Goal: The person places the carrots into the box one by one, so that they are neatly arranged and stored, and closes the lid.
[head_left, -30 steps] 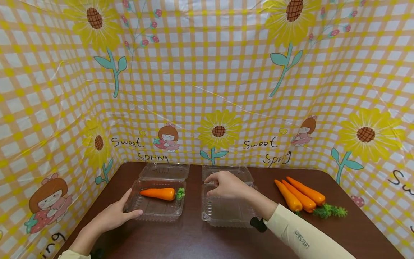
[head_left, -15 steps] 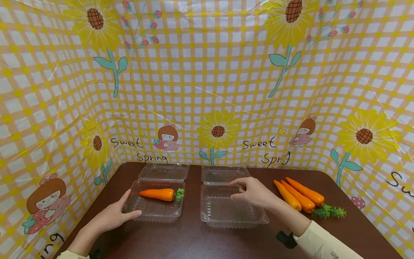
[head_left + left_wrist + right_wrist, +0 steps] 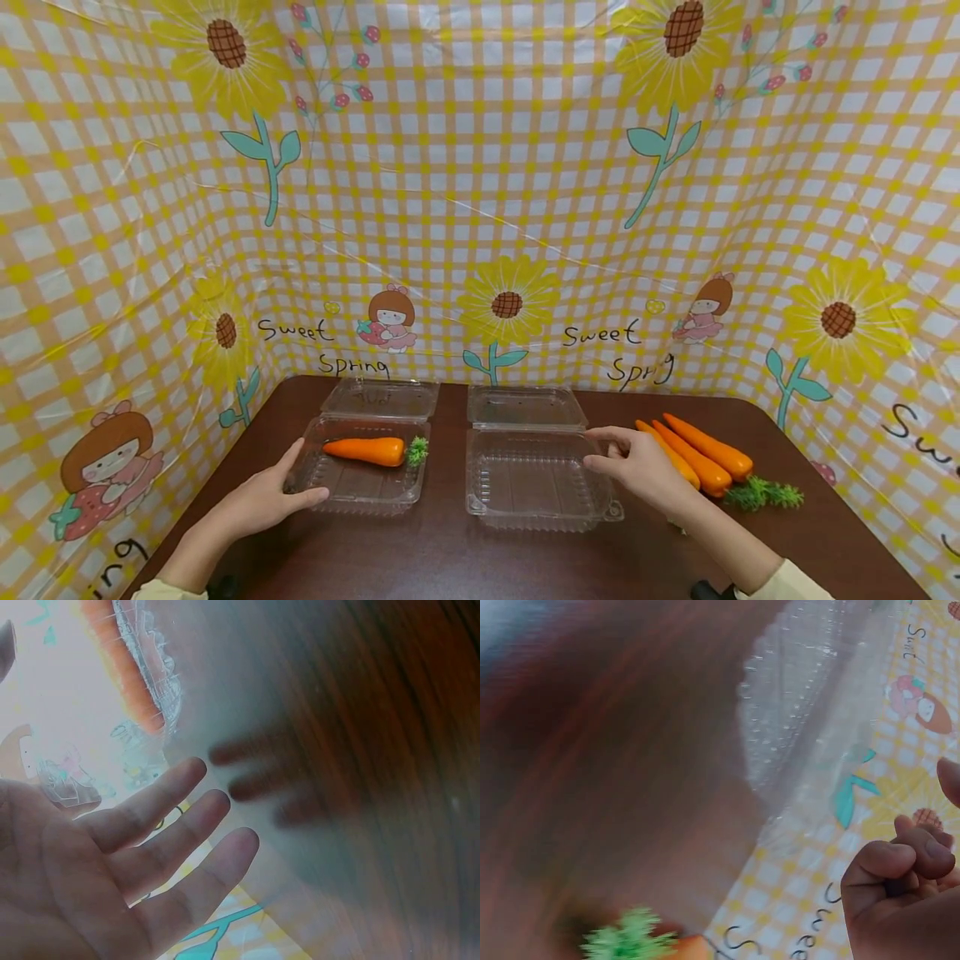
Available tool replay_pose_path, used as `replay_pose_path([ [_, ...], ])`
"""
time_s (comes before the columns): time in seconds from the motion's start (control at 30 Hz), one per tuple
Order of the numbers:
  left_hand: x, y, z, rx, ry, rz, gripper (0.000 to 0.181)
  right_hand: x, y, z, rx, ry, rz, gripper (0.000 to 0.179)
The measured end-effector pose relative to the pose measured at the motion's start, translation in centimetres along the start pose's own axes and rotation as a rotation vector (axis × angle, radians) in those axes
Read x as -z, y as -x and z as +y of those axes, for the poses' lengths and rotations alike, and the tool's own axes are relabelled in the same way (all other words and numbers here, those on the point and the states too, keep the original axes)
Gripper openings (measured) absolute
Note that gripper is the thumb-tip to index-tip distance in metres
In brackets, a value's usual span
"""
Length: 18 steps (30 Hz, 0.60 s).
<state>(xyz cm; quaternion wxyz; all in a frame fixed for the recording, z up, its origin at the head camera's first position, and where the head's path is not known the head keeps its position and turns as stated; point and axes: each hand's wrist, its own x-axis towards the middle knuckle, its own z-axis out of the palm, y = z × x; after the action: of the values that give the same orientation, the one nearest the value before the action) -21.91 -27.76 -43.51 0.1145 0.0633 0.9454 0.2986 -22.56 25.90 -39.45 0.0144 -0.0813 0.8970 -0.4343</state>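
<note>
My left hand [image 3: 258,504] rests at the left side of a clear plastic clamshell box [image 3: 375,504], fingers nearly straight and thumb near its front rim. Inside that box lies one orange carrot [image 3: 364,451], its green top pointing right. In the left wrist view the fingers [image 3: 172,851] are spread. My right hand [image 3: 648,475] holds nothing and hovers between a second clear clamshell box [image 3: 540,518] and three carrots [image 3: 712,444] at the right. Its thumb and index finger stand apart; the other fingers [image 3: 885,862] look curled in the right wrist view.
Both boxes have lids folded back, the left lid [image 3: 378,398] and the right lid [image 3: 525,407], against the checked cloth [image 3: 420,208] that walls in the back and sides. The brown table [image 3: 450,550] carries everything. Green carrot tops [image 3: 765,492] lie at its right.
My right hand has moved right, from over the second box to its right edge near the three carrots. The left hand and the carrot in the left box have stayed in place.
</note>
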Motion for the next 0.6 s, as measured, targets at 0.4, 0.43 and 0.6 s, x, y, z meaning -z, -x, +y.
replay_pose_path([
  [0.4, -0.1, -0.1, -0.1, -0.003, 0.001, 0.006, 0.107, 1.0, 1.2, 3.1, -0.112, 0.006, 0.151, 0.065],
  [0.43, -0.1, -0.1, -0.1, -0.005, 0.002, 0.005, 0.107, 1.1, 1.3, 3.3, -0.122, 0.006, 0.155, 0.067],
  [0.6, 0.0, 0.1, 0.1, -0.002, 0.007, -0.001, 0.107, 1.9, 1.8, 4.6, -0.197, 0.000, 0.165, 0.076],
])
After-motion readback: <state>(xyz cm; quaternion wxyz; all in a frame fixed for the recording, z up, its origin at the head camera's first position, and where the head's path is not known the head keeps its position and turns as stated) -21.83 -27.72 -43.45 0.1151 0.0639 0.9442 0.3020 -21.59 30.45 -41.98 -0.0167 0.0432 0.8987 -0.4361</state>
